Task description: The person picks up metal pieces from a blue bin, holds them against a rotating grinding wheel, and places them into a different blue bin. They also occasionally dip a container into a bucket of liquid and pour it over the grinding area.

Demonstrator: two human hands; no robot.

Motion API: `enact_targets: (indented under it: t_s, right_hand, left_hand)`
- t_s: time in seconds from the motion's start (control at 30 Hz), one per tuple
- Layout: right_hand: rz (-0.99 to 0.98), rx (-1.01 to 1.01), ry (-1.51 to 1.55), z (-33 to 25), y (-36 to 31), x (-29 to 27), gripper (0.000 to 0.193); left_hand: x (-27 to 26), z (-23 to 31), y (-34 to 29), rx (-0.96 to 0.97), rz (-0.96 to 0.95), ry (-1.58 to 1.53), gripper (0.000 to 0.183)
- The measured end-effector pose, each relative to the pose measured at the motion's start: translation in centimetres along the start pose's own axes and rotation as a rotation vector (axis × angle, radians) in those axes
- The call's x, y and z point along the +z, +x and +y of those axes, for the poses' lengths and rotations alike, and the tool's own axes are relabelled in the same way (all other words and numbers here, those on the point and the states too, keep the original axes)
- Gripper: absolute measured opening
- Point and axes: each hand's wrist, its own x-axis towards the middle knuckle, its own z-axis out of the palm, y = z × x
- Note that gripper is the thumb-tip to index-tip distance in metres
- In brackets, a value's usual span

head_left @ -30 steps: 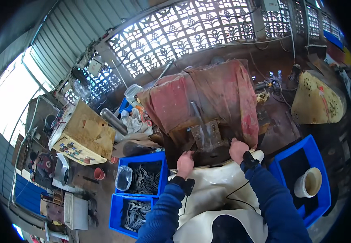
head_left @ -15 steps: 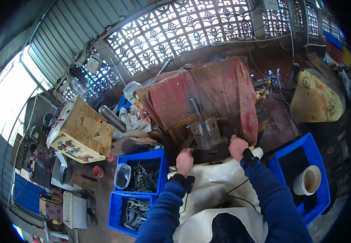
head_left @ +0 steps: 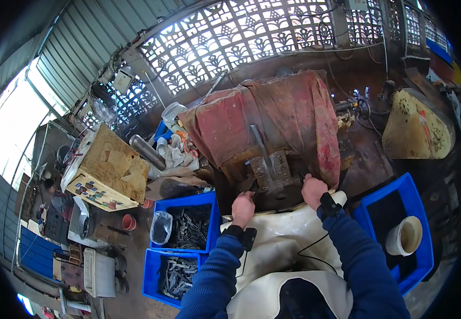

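Observation:
My left hand (head_left: 242,209) is closed in front of the machine, its fingers curled around something small and dark that I cannot make out. On the other side my right hand (head_left: 314,192) is closed too, with a dark tip showing past its fingers. Between and beyond them is a worn metal block (head_left: 271,169) with a metal pipe (head_left: 260,142) slanting down to it. A stained red cloth (head_left: 286,114) drapes over the machine above. A cream apron (head_left: 273,234) covers my lap, just below both hands.
Two blue bins (head_left: 213,226) of dark metal pieces stand left, with a clear plastic tub (head_left: 161,227) at one bin's edge. On the right a blue bin (head_left: 426,234) holds a whitish bucket (head_left: 404,237). A rusty control box (head_left: 110,167) stands further left; another person (head_left: 60,202) is beyond it.
Both hands stay almost in place, still closed. The view has shifted very slightly. At the far left the other person has moved a little to the right.

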Motion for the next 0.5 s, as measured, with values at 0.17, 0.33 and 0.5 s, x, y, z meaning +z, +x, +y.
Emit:
enact_targets:
  t_s: [0.17,0.33,0.5]
  right_hand:
    - [-0.004,0.02,-0.016,0.13,0.04,0.38,0.019]
    - [-0.015,0.035,-0.015,0.12,0.12,0.49,0.017]
    - [-0.033,0.061,-0.008,-0.13,0.12,0.1,0.016]
  left_hand:
    - [-0.14,0.16,-0.05,-0.024,-0.03,-0.008,0.022]
    - [-0.21,0.19,-0.08,-0.029,-0.04,-0.012,0.022]
    - [0.05,-0.04,-0.04,-0.029,-0.038,-0.012,0.022]
